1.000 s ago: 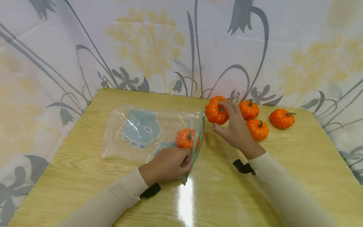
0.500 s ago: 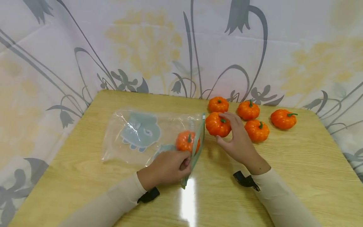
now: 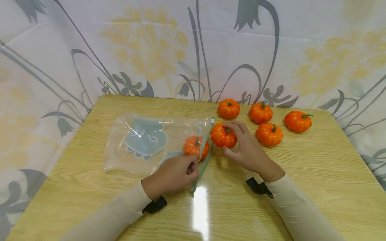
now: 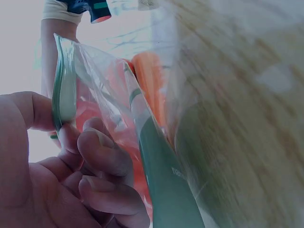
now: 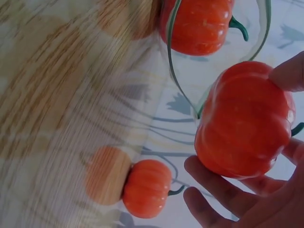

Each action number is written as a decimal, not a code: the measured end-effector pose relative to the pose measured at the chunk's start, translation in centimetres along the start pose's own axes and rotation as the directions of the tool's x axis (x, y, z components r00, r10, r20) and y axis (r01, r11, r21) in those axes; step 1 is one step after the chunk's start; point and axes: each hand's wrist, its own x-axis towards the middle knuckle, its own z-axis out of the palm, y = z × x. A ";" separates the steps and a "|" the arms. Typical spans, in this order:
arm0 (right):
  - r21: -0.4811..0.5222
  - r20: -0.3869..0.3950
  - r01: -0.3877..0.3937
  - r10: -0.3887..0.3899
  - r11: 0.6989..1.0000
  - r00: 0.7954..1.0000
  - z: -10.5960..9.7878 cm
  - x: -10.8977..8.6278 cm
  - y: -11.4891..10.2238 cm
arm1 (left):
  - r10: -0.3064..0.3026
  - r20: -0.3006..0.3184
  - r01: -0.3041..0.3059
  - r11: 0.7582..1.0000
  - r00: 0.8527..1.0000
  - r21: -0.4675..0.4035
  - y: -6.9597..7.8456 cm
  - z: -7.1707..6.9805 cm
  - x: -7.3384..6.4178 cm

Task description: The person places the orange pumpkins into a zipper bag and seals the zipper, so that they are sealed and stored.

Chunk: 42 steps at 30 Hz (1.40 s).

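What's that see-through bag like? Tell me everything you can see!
The bag is clear, shiny and wrinkly, like plastic, with pale blue-green pictures on it and a green strip around its mouth. It lies on the table, mouth open and facing right. An orange pumpkin sits inside near the opening. The left hand pinches the strip on the near side.

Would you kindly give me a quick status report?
Left fingers pinching bag by rim. Right fingers holding pumpkin at open mouth. Another pumpkin just inside, possibly blocking.

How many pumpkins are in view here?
6: one pumpkin inside the clear bag, another in the right grip, four on the table: rear left one, rear middle one, nearest one, rightmost one.
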 end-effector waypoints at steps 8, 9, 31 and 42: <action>0.055 0.089 0.009 -0.014 0.998 0.996 0.1 0.1 0.6 | -0.032 -0.007 0.031 0.997 0.999 -0.073 0.1 -0.2 0.2; 0.059 0.099 0.019 -0.024 0.998 0.995 0.2 0.0 0.7 | -0.037 -0.004 0.036 0.996 0.999 -0.081 0.2 -0.3 0.2; 0.066 0.129 0.076 -0.084 0.995 0.988 0.8 0.0 0.6 | -0.004 -0.007 0.004 0.996 1.000 -0.085 0.0 0.0 0.2; 0.034 0.140 0.097 -0.101 0.995 0.985 1.1 0.0 0.3 | 0.017 -0.017 -0.018 0.999 1.000 -0.047 0.1 -0.1 0.1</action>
